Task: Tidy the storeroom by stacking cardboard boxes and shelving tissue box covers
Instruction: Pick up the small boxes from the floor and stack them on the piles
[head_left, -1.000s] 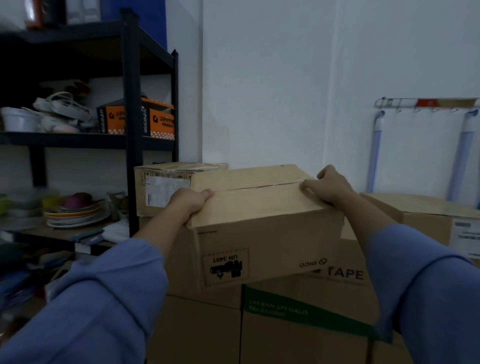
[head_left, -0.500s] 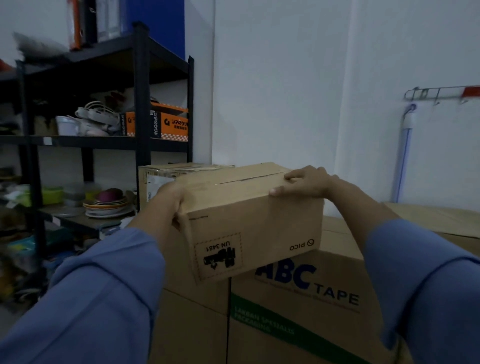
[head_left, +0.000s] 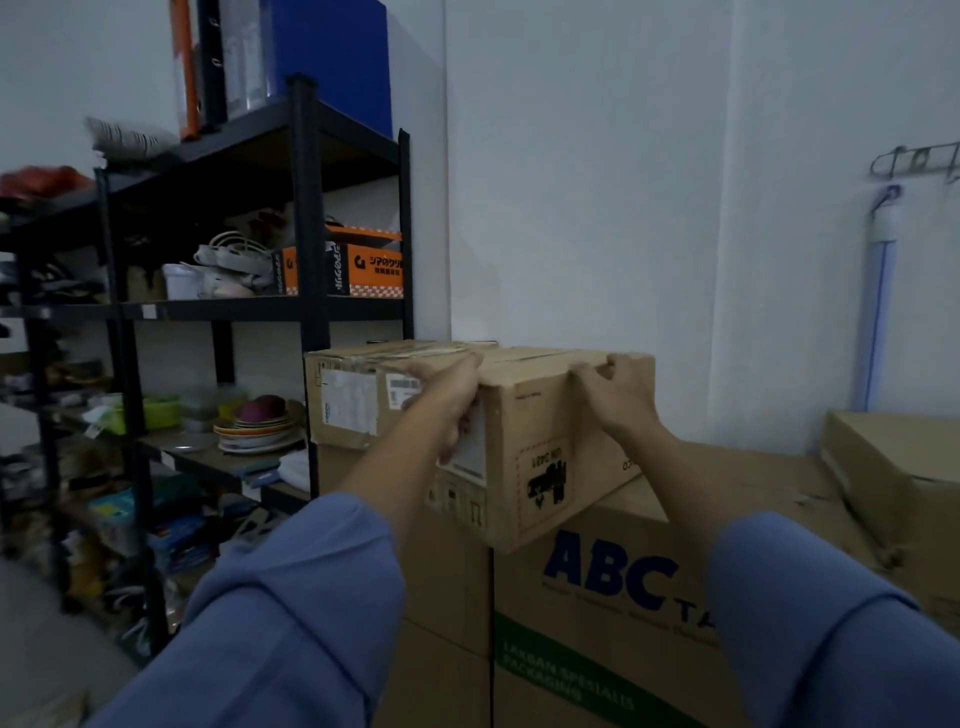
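Note:
A brown cardboard box (head_left: 550, 447) with a black hazard mark sits turned at an angle on top of the big "ABC TAPE" carton (head_left: 613, 597), one corner overhanging the carton's front. My left hand (head_left: 457, 400) holds its left top corner, fingers curled over the edge. Over the top edge on the right side my right hand (head_left: 613, 389) grips the same box. Directly to its left stands another labelled cardboard box (head_left: 353, 400), about the same height.
A black metal shelf rack (head_left: 306, 312) stands at left with an orange box (head_left: 358, 270), plates (head_left: 254, 431), binders and clutter. A flat cardboard box (head_left: 898, 467) lies at right on the cartons. White walls close off the back; a hook rail (head_left: 914, 161) hangs at right.
The box has turned and come down onto the ABC carton beside the labelled box. My view has swung left, and both hands have shifted along the top edge.

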